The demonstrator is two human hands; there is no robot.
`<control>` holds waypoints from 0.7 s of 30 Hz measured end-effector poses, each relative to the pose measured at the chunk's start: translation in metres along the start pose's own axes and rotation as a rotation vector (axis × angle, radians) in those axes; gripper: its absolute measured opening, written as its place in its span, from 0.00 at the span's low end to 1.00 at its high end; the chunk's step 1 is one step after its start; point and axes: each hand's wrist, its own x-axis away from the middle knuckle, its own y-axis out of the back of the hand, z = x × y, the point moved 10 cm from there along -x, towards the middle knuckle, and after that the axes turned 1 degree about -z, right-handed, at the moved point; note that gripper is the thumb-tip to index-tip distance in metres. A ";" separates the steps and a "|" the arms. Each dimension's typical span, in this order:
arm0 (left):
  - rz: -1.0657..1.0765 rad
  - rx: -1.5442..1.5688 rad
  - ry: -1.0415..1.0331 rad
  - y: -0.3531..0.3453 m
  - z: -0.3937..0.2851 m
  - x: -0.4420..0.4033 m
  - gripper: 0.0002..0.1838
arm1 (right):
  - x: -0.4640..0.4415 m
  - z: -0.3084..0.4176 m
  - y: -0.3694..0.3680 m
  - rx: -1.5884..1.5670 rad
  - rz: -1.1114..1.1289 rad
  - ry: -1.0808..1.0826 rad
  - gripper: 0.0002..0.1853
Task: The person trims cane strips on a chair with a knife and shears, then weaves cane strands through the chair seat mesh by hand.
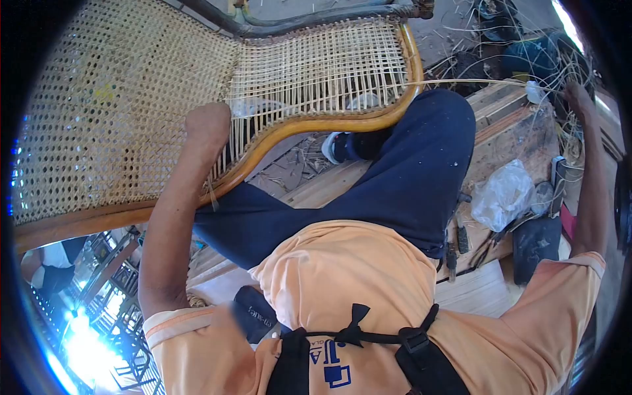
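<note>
A curved wooden frame (329, 124) holds a woven cane panel (125, 99) at the upper left, with more loosely woven strands (316, 66) toward its right end. On the weave, near the frame's inner edge, rests my left hand (208, 125), its fingers closed and mostly hidden, so what they hold cannot be made out. Out to the far right, my right hand (578, 99) is closed beside a tangle of thin cane. A long pale cane strand (477, 80) runs from the frame's right end toward it.
Wooden planks (503, 108) lie at the right, bearing a clear plastic bag (503, 195), hand tools (451, 253) and a dark flat piece (536, 249). My bent knee (444, 115) is against the frame's right end. A person (54, 263) is at the lower left.
</note>
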 end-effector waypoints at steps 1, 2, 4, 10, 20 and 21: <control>0.005 -0.013 -0.010 -0.003 -0.002 -0.001 0.11 | -0.005 -0.037 -0.008 0.030 0.047 -0.079 0.12; 0.000 -0.017 -0.016 -0.003 -0.003 -0.002 0.11 | -0.007 -0.061 -0.009 0.064 0.097 -0.157 0.13; -0.008 -0.023 -0.025 -0.003 -0.005 -0.003 0.11 | 0.002 -0.062 -0.005 0.065 0.037 -0.129 0.14; -0.059 0.030 -0.070 0.006 0.000 0.000 0.10 | -0.031 -0.161 0.002 -0.031 -0.018 -0.246 0.18; 0.035 0.009 -0.120 -0.002 0.008 0.016 0.09 | 0.026 0.337 0.015 -0.653 0.194 0.348 0.23; 0.013 0.001 -0.119 0.002 0.011 0.022 0.09 | 0.025 0.351 -0.012 -0.666 0.154 0.411 0.23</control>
